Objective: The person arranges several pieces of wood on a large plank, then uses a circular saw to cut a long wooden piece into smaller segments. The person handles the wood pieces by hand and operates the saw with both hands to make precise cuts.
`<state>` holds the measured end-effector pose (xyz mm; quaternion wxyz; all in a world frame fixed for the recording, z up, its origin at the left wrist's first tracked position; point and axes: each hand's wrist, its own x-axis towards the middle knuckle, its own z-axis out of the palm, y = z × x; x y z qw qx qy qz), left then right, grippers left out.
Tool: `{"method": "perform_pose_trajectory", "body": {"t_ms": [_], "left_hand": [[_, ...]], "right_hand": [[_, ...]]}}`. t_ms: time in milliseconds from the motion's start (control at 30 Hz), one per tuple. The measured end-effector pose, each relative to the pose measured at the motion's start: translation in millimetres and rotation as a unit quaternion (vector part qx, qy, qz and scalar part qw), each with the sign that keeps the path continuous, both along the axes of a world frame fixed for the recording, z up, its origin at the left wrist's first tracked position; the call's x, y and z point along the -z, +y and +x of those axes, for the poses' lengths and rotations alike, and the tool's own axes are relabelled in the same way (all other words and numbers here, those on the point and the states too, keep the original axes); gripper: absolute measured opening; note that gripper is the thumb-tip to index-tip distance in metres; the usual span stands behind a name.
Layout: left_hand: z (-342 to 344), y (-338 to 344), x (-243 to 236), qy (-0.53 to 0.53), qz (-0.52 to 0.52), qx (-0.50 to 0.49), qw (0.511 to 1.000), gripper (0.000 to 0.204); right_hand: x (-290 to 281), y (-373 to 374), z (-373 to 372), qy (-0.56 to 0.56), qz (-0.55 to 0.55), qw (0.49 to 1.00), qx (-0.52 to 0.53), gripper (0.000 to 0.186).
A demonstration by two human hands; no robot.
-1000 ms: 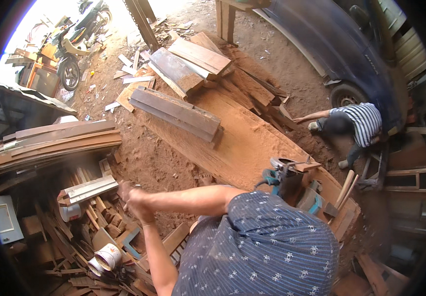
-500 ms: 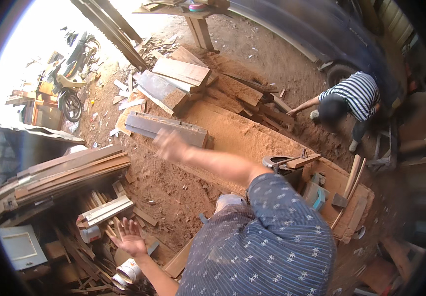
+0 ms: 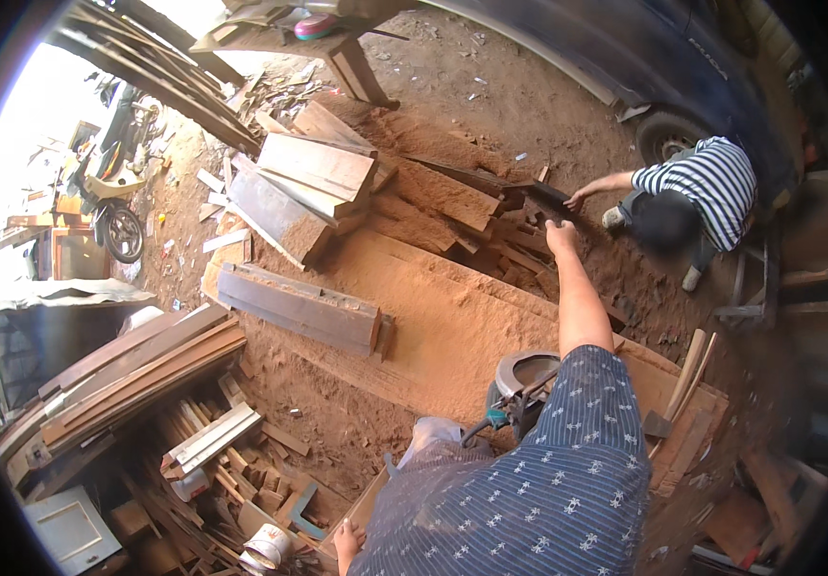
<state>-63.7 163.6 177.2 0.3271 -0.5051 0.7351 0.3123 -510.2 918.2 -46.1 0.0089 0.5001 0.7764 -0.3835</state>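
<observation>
My right arm stretches forward over the sawdust-covered board [image 3: 452,307]. My right hand [image 3: 561,238] is closed, with nothing visible in it, beside the pile of rough boards [image 3: 452,192]. A co-worker's hand [image 3: 577,200] is just beyond it, by a dark piece of wood [image 3: 550,199]. Low beside my shirt, my left hand [image 3: 348,542] has its fingers loosely apart and appears to hold nothing; a plank [image 3: 364,501] lies close to it. A circular saw [image 3: 527,374] with a teal part rests on the board near my right upper arm, which partly hides it.
A dark beam [image 3: 299,305] lies across the board's left part. Stacked planks [image 3: 145,370], offcuts and a white bucket [image 3: 267,545] are at left. A long-handled tool [image 3: 659,422] leans at right. A co-worker in a striped shirt [image 3: 721,192] bends beside a dark vehicle [image 3: 615,48].
My right hand has swung from above the dark beam to the right, toward the board pile. My left hand has dropped back toward my body. The view has shifted, uncovering the circular saw.
</observation>
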Motion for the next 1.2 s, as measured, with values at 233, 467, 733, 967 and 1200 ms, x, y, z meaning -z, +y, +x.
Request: {"method": "perform_pose_trajectory", "body": {"t_ms": [233,467,733,967,1200], "left_hand": [[-27.9,-22.8,-17.8,0.040,-0.026,-0.074,0.996,0.055],[-79.6,-26.6,-17.3,0.106,-0.044,-0.024,0.993,0.043],[-72.3,10.9,-39.3,0.038,-0.026,-0.071,0.996,0.034],[-45.7,0.0,-50.0,0.001,-0.033,-0.045,0.998,0.044],[-82.3,14.3,-51.3,0.014,-0.069,-0.028,0.997,0.048]], "right_hand": [[50.8,55.4,32.9,0.043,-0.135,0.986,0.092,0.093],[68.6,113.5,5.9,0.039,0.040,0.995,0.080,0.141],[55.3,193.0,-13.1,-0.114,0.246,0.941,0.205,0.150],[41.0,230.4,-21.0,0.089,0.096,0.977,0.169,0.149],[62.9,238.9,-48.5,0.283,0.085,0.925,0.239,0.115]]}}
